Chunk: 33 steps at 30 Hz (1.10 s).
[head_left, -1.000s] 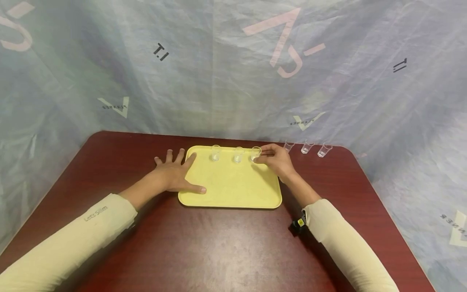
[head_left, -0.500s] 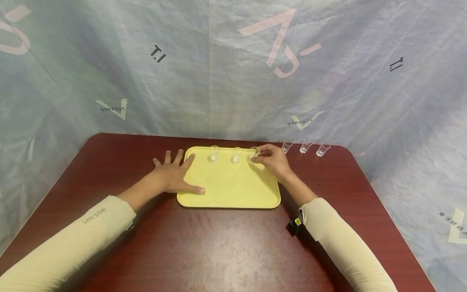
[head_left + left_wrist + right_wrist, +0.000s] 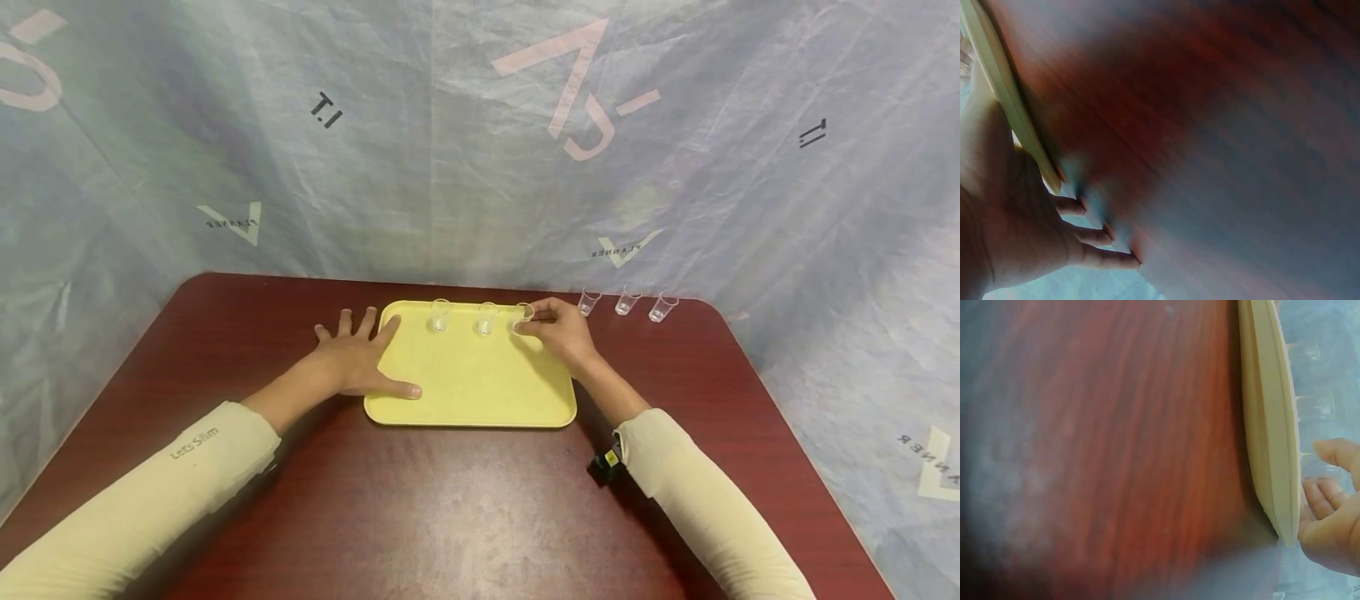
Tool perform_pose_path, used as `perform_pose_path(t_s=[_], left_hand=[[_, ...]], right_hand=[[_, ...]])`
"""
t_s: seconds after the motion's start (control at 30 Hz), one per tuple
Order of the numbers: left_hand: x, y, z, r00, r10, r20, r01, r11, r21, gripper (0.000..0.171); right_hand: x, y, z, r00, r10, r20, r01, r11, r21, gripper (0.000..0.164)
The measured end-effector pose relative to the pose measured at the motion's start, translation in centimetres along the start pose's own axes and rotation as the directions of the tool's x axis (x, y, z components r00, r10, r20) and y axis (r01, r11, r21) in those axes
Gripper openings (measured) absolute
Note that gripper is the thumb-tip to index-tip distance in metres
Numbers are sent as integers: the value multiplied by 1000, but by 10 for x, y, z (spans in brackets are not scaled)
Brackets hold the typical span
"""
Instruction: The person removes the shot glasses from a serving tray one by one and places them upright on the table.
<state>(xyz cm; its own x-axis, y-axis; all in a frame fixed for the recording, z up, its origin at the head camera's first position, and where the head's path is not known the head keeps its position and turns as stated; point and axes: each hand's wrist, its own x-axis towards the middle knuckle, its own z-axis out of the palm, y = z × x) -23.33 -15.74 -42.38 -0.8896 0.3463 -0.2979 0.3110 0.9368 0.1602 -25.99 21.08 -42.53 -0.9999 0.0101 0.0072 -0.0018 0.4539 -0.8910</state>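
Observation:
A yellow tray (image 3: 472, 387) lies on the dark red table, with three small clear shot glasses standing in a row along its far side. My right hand (image 3: 564, 335) pinches the rightmost shot glass (image 3: 520, 318) between thumb and fingers, its base at the tray. Left of it stand the middle shot glass (image 3: 486, 322) and the leftmost one (image 3: 439, 318). Spread wide, my left hand (image 3: 351, 362) rests over the tray's left edge, thumb on the tray. The left wrist view shows the left fingers (image 3: 1110, 256) extended beyond the tray edge.
Three more clear shot glasses stand at the table's far right: one (image 3: 587, 302) just behind my right hand, then another (image 3: 627, 302) and a third (image 3: 663, 307). A grey printed curtain (image 3: 465, 167) hangs behind the table (image 3: 450, 508).
The head view has shifted slightly. Both hands, the tray and the glasses keep nearly the same places, and my right hand still pinches the same shot glass.

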Motion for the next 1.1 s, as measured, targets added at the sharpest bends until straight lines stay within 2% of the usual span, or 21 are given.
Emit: perform_pose_path(t_s=[0.47, 1.1], left_hand=[[1, 1, -2, 1000, -1, 7, 0, 1000, 7, 147], [0, 0, -1, 1000, 2, 9, -2, 1000, -9, 148]], right_hand=[[-5, 0, -3, 1000, 16, -15, -17, 999, -31, 34], [-9, -2, -22, 998, 33, -54, -33, 999, 10, 35]])
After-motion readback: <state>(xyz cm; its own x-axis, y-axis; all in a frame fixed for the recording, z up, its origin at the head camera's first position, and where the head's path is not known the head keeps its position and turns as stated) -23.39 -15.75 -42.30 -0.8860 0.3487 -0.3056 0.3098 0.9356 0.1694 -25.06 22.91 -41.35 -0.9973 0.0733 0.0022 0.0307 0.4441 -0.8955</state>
